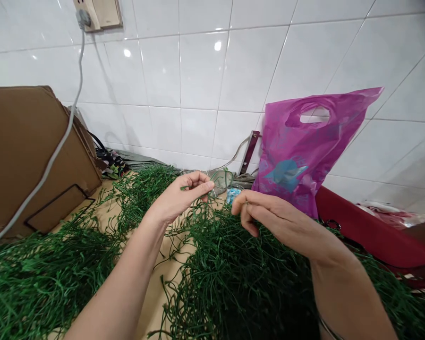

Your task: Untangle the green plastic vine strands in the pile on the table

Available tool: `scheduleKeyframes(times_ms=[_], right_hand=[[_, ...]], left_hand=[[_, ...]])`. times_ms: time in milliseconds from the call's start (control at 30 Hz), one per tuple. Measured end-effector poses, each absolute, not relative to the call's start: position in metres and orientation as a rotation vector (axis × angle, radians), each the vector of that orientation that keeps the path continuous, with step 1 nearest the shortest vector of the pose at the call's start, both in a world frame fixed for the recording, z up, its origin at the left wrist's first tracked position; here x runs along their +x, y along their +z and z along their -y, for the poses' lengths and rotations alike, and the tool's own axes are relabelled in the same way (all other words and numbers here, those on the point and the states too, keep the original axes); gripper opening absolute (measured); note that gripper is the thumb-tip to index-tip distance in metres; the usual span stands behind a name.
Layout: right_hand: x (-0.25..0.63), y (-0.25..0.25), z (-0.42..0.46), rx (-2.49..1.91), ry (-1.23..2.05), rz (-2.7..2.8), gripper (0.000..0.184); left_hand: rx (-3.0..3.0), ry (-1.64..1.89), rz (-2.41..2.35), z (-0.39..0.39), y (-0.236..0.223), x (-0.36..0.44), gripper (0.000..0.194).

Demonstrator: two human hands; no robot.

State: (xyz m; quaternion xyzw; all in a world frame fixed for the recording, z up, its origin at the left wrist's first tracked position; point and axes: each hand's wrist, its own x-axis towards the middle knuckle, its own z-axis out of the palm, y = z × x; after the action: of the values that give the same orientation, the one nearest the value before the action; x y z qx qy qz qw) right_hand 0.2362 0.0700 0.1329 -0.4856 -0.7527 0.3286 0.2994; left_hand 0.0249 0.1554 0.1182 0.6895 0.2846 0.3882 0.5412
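Note:
My left hand [179, 196] is closed in a pinch above the table, with a thin green strand between thumb and fingers. Part of the strand shows as a loop beyond the fingertips. To its right, my right hand [272, 212] has its fingers curled together, and what they hold, if anything, cannot be made out. Below both hands spreads a large heap of green strands [230, 264] with small knobbed ends. More of them form a left pile [53, 274] and a back pile [148, 186]. A small blue-and-white packet [232, 194] lies just behind my right fingertips.
A purple plastic bag [301, 146] stands against the tiled wall [198, 61]. At left is a cardboard box [28, 156], with a grey cable [65, 134] hanging before it from a socket. A red object [371, 231] lies at right. Bare tabletop [150, 293] shows between piles.

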Motion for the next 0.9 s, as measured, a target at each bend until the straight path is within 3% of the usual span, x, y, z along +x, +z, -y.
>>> scheduleKeyframes(times_ms=[133,233,500,733,900], right_hand=[[0.246,0.136,-0.061,-1.376,0.687,2.118,0.018],[0.235,0.134,-0.063,-1.376,0.576,1.974,0.026],[0.203,0.117,-0.086,-1.251,0.904,1.62,0.018],[0.215,0.115,-0.089,-1.192,0.852,1.653,0.015],[0.222,0.12,-0.087,-1.167,0.849,1.63,0.013]], left_hand=[[1.69,0.995,-0.77,-0.153,0.118,0.028,0.021],[1.771,1.013,-0.806,-0.147,0.119,0.033,0.019],[1.687,0.951,-0.686,-0.141,0.121,0.038,0.02],[1.442,0.814,-0.523,-0.146,0.118,0.035,0.022],[1.192,0.678,-0.428,-0.144,0.122,0.031,0.04]])
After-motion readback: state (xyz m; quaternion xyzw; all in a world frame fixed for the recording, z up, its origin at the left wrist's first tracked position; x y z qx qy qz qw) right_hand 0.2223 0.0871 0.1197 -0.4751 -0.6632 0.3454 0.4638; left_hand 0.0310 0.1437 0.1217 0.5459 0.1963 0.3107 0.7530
